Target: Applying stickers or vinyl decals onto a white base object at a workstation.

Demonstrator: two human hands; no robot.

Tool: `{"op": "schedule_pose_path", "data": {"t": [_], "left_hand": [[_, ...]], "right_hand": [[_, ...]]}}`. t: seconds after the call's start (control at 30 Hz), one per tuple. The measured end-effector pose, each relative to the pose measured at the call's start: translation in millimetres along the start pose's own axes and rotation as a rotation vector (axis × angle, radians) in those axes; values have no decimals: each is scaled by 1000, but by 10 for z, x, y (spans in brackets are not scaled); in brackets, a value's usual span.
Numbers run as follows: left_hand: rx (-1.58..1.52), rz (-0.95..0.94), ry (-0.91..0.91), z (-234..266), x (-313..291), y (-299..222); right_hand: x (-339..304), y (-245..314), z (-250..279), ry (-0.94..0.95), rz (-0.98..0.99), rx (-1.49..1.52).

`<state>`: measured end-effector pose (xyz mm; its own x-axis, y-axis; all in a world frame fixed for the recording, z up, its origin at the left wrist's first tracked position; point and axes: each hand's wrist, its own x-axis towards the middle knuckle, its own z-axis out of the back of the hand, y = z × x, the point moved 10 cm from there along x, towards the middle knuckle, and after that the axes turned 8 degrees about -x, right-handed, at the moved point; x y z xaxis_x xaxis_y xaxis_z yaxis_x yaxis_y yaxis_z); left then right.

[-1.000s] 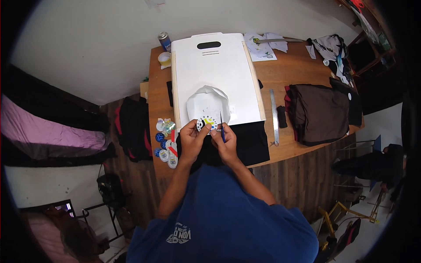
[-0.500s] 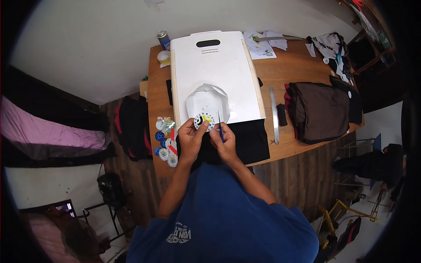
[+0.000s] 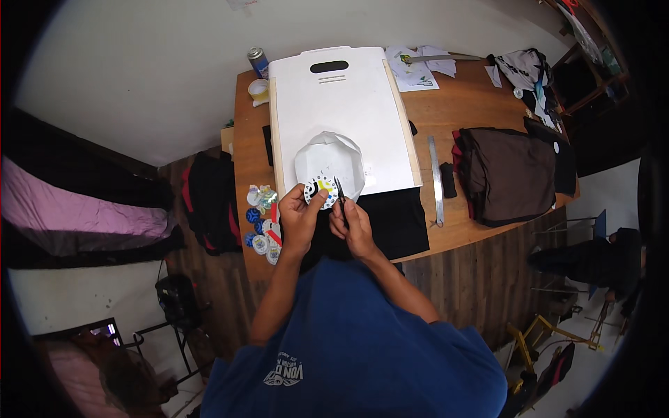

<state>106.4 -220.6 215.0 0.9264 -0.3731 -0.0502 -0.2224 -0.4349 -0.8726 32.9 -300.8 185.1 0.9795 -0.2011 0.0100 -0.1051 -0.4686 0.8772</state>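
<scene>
My left hand (image 3: 300,217) is closed on a round white patch (image 3: 311,182) with a black, yellow and blue design and marks round its rim. In my right hand (image 3: 354,226) is a small dark pair of scissors (image 3: 339,191), its thin pointed blades slightly apart at the patch's right edge. Both hands are over the near edge of a shallow white dish of folded paper (image 3: 302,159). That dish rests on a large white board (image 3: 334,104) with a handle slot. Black cloth (image 3: 397,223) lies below my hands.
Several round patches (image 3: 260,244) lie on the wooden table (image 3: 446,104) at left. A metal ruler (image 3: 435,177) and folded dark garments (image 3: 509,177) are at right. A spray can (image 3: 258,61) and a small tub (image 3: 258,88) stand at the back left. Another person (image 3: 592,254) is far right.
The scissors have turned and shifted left, closer along the patch's right edge, and two blades now show. My left hand and the patch moved slightly left.
</scene>
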Motion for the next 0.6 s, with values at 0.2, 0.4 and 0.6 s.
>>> {"op": "schedule_pose_path", "data": {"t": [0.2, 0.4, 0.6], "left_hand": [[-1, 3, 1, -9, 8, 5], [0, 5, 9, -19, 16, 7], [42, -2, 22, -22, 17, 5]], "right_hand": [[-2, -29, 10, 3, -15, 43], [10, -15, 28, -6, -5, 30], [7, -24, 43, 0, 0, 25]]}}
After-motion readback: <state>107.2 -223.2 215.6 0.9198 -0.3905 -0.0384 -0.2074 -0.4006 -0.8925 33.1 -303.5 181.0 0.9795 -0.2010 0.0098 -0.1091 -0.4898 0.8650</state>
